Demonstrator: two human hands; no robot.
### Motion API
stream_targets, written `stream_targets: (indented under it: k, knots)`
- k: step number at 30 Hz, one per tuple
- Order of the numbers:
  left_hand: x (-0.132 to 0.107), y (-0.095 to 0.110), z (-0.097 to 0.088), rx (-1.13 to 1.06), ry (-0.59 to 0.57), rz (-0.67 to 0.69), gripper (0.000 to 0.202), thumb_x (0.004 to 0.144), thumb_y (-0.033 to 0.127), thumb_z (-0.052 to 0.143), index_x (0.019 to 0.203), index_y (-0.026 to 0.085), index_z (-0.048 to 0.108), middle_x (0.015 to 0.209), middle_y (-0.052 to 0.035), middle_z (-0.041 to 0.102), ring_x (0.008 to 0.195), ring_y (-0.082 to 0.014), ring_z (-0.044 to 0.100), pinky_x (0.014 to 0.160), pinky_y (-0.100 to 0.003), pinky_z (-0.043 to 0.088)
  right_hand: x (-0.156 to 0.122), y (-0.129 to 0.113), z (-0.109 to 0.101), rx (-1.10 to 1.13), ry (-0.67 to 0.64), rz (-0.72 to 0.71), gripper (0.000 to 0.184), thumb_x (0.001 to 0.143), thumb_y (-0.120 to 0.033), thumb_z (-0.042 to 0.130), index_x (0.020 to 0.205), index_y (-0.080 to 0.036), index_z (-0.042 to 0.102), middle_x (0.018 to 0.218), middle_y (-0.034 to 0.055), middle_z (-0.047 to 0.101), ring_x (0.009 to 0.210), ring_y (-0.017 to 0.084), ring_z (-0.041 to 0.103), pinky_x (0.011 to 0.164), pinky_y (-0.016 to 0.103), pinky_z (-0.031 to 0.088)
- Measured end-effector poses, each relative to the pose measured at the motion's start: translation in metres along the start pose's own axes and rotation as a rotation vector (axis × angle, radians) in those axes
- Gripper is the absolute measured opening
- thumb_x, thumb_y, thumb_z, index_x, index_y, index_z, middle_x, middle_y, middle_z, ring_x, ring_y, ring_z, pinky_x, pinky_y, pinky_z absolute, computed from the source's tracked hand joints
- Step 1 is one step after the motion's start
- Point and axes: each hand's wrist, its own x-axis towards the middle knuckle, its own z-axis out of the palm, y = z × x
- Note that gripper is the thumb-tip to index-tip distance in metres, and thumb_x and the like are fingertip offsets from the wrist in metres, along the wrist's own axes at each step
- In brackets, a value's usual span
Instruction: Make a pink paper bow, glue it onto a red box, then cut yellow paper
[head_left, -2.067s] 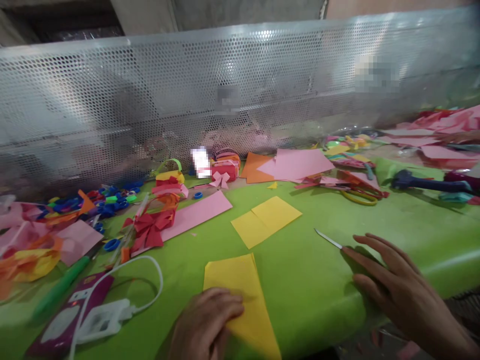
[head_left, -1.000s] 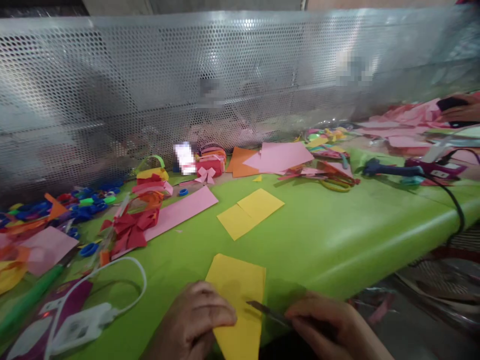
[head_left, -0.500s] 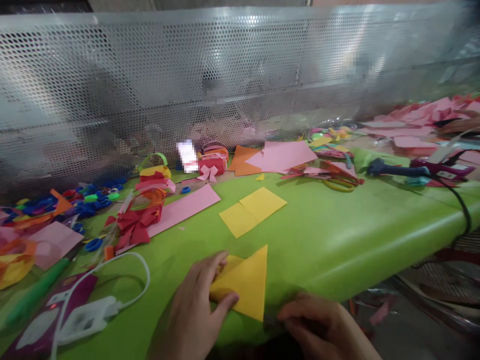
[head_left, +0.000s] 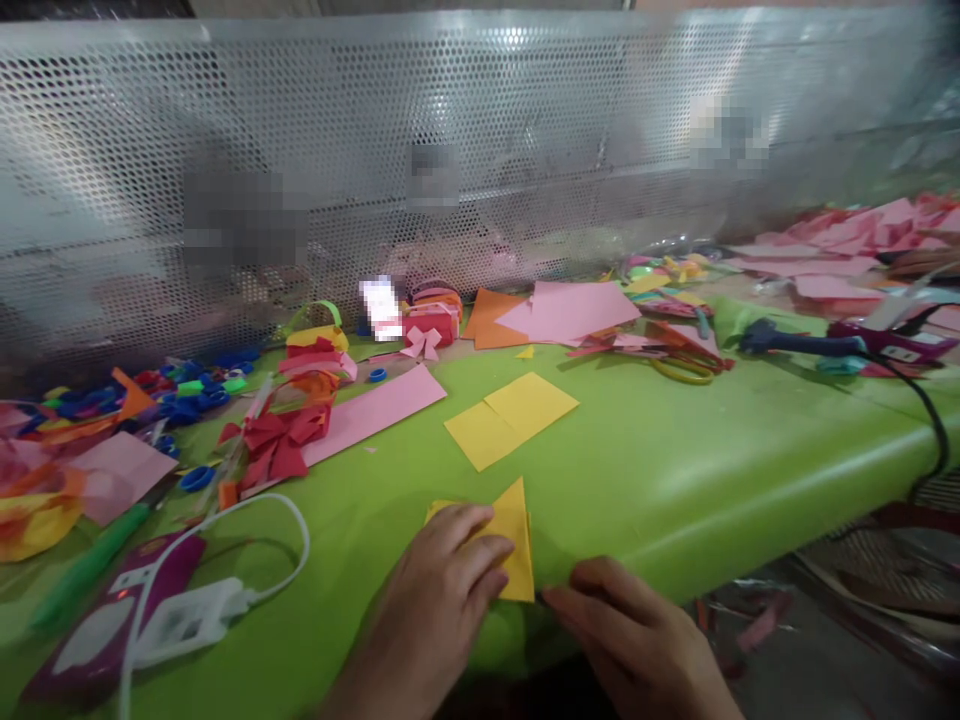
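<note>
A folded sheet of yellow craft paper (head_left: pixel 519 545), with a pointed corner at its top, lies on the green table near the front. Across its left part my left hand (head_left: pixel 442 600) presses, fingers close together and thumb tucked beside them, holding the sheet down. My right hand (head_left: pixel 637 630) is just off the sheet's lower right corner, its fingers closed in a pinch; whatever is between the fingertips, if anything, I cannot make out. Farther back on the table are two overlapping yellow paper pieces (head_left: pixel 517 415).
At left, a purple power strip (head_left: pixel 82 650) carries a white charger (head_left: pixel 191 625) and cable. Red bows (head_left: pixel 281 440), a pink strip (head_left: pixel 382 410) and blue rings (head_left: pixel 196 478) lie behind. Scissors (head_left: pixel 682 370), pink sheets (head_left: pixel 581 312) and a glue gun (head_left: pixel 810 340) are farther right.
My left hand has shifted right and farther over the yellow paper, covering more of it. My right hand has come slightly nearer the paper's lower right corner.
</note>
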Motion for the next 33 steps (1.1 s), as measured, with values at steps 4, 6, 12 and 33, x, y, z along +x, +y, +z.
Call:
stream_targets:
  k: [4,6,12,33]
  knots:
    - [0.014,0.004,-0.006,0.077,-0.033,0.032,0.018,0.082,0.024,0.055,0.097,0.020,0.063,0.115,-0.0080,0.060,0.113,-0.0269,0.049,0.096,-0.051,0.042,0.017,0.007,-0.004,-0.164,0.092,-0.097,0.027,0.091,-0.019,0.043,0.085,-0.018,0.069,0.071,0.0053,0.063,0.061,0.012,0.057,0.053,0.020,0.047]
    - [0.017,0.000,-0.007,0.054,-0.074,0.134,0.026,0.084,0.023,0.051,0.108,0.021,0.060,0.127,-0.0067,0.054,0.125,-0.0254,0.040,0.103,-0.049,0.035,0.020,0.009,-0.004,-0.153,0.112,-0.140,0.025,0.090,-0.018,0.046,0.082,-0.018,0.070,0.070,0.0047,0.064,0.060,0.012,0.054,0.053,0.021,0.045]
    - [0.014,-0.014,-0.003,0.053,-0.223,0.204,0.042,0.091,0.036,0.036,0.132,0.030,0.041,0.144,0.0006,0.036,0.136,-0.0226,0.021,0.110,-0.049,0.025,0.015,0.011,-0.002,-0.105,0.189,-0.219,0.023,0.090,-0.016,0.048,0.083,-0.018,0.069,0.074,0.0038,0.069,0.074,0.015,0.058,0.064,0.026,0.046]
    - [0.011,-0.014,-0.004,0.103,-0.258,0.187,0.045,0.093,0.037,0.030,0.137,0.040,0.024,0.147,0.0053,0.026,0.138,-0.0249,0.012,0.106,-0.064,0.009,0.008,0.008,-0.007,0.104,0.035,-0.346,0.026,0.093,-0.012,0.037,0.095,-0.009,0.063,0.077,0.0086,0.068,0.077,0.015,0.061,0.066,0.024,0.053]
